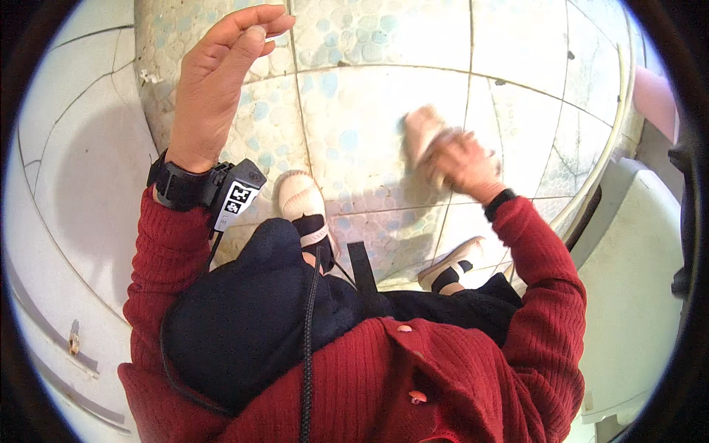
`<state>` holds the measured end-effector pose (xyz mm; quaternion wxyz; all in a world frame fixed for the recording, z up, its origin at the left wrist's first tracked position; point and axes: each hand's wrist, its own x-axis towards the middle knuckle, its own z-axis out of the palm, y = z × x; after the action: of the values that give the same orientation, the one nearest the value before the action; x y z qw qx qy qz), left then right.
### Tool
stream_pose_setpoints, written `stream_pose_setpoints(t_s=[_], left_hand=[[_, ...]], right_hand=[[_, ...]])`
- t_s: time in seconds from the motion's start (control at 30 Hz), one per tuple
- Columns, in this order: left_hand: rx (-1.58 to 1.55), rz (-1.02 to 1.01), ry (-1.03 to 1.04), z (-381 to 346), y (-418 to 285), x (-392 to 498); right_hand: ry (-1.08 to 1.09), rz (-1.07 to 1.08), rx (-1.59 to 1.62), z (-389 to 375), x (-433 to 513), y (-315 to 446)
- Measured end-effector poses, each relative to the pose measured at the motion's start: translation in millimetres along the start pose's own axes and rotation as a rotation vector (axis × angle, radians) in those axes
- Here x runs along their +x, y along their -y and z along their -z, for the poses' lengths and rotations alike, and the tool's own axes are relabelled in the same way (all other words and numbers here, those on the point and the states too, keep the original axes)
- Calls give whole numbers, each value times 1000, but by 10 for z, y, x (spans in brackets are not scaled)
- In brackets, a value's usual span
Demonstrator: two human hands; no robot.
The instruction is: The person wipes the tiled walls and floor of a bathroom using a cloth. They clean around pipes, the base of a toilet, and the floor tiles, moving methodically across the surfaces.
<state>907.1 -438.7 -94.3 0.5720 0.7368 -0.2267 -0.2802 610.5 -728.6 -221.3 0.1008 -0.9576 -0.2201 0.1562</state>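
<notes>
My left hand point(221, 88) is raised at the upper left above the tiled floor point(354, 149). Its fingers are bent and the thumb lies near them, with nothing seen between them. A black band with a small black device point(238, 194) is strapped to that wrist. On the right, my right hand point(462, 160) is blurred and holds a pale pinkish, cloth-like item point(424, 130) low over the tiles. What exactly this item is cannot be told. A dark band circles the right wrist.
My left shoe point(299, 196) and right shoe point(454, 263) stand on the tiles. A pale hose or cable point(601, 177) curves along the right. Beyond it are a whitish panel point(631, 277) and a pink object point(653, 102). Cracked white wall tiles point(83, 160) rise at the left.
</notes>
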Motion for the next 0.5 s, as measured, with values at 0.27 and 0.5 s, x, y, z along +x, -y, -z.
stream_pose_setpoints(t_s=[0.27, 0.5], left_hand=[[-236, -114, -39, -96, -169, 405], [-482, -120, -3, 18, -276, 537]], right_hand=[[56, -531, -242, 2490, -602, -840], [-132, -1269, 620, 4267, -761, -516]])
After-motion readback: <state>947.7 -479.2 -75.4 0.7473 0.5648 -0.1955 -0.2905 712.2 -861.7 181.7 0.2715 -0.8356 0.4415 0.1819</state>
